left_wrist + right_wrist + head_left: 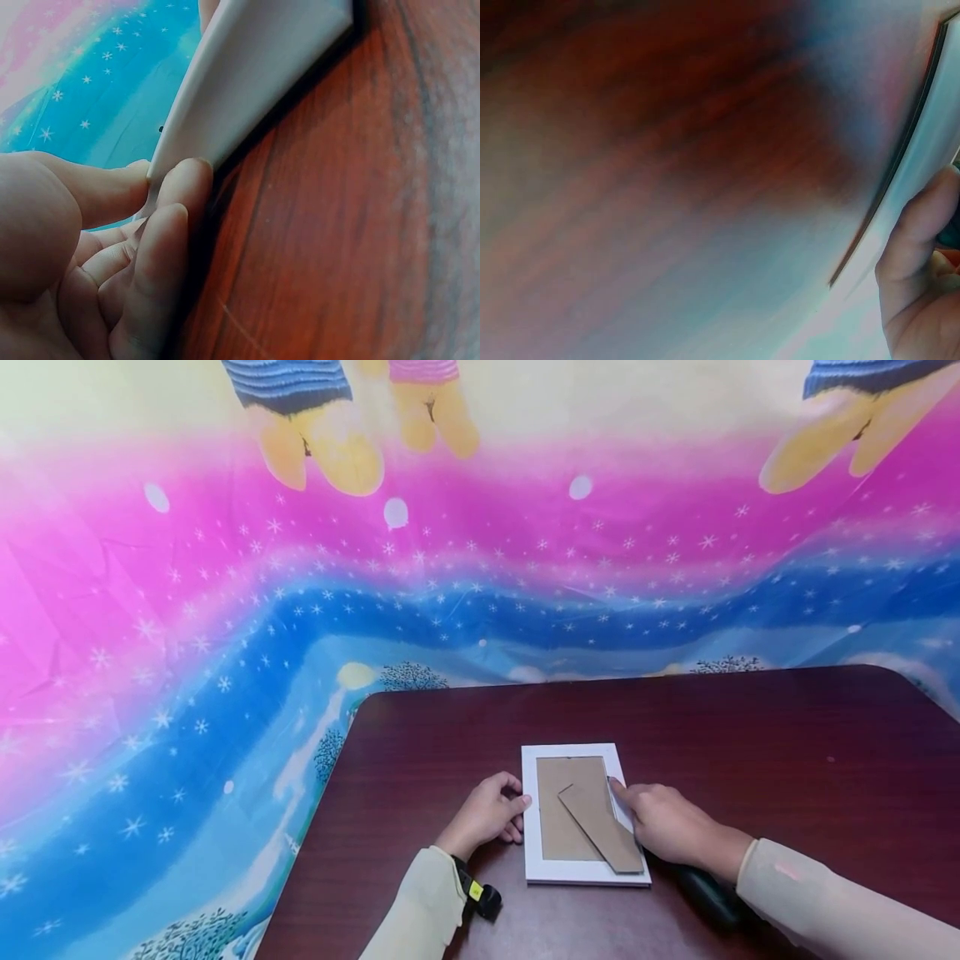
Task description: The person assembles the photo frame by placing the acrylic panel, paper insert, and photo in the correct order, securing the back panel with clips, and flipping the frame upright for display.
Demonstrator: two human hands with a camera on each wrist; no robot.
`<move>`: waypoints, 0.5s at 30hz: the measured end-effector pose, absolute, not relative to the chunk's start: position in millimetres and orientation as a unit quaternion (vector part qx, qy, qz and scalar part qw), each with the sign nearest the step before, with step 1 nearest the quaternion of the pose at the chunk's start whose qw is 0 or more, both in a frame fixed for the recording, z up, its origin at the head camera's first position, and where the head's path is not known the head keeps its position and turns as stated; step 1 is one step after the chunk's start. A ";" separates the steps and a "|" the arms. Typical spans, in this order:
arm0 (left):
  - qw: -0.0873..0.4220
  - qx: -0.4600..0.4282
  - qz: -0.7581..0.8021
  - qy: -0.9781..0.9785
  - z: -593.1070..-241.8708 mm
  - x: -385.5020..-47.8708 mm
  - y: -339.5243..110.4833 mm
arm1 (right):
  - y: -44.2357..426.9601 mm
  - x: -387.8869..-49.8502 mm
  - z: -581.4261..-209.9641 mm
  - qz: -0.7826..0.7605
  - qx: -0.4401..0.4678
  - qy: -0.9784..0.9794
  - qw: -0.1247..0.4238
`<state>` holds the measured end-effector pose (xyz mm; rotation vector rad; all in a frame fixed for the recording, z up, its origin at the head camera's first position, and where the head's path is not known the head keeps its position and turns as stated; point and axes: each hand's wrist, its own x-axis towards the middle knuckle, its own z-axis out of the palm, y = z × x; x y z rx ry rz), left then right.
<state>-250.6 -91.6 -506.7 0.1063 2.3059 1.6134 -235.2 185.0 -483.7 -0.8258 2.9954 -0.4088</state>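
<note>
A white picture frame (531,835) lies face down on the table, its brown backing board (570,768) and slanting stand leg (600,831) uppermost. My left hand (491,814) pinches the frame's left edge; the left wrist view has the thumb (112,191) on the upper edge and fingertips (184,184) against the side. At the right edge is my right hand (671,827), curled round a tool with a dark handle (705,893). Its index finger points at the seam between frame and board. The tool's kind is mostly hidden by the hand.
The dark reddish-brown table (787,760) has rounded far corners. Behind it hangs a colourful backdrop (480,577) with snowflakes. A black device with a yellow label (483,897) sits on the left wrist.
</note>
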 end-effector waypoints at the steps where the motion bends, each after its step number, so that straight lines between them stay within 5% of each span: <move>1: 0.163 0.036 0.566 0.807 -506.3 -250.7 -91.5 | 185.1 -235.2 -483.5 -0.129 -0.265 0.956 0.004; 15: 0.162 0.042 0.568 0.806 -507.8 -251.3 -91.6 | 183.9 -234.5 -481.0 -0.118 -0.267 0.957 0.007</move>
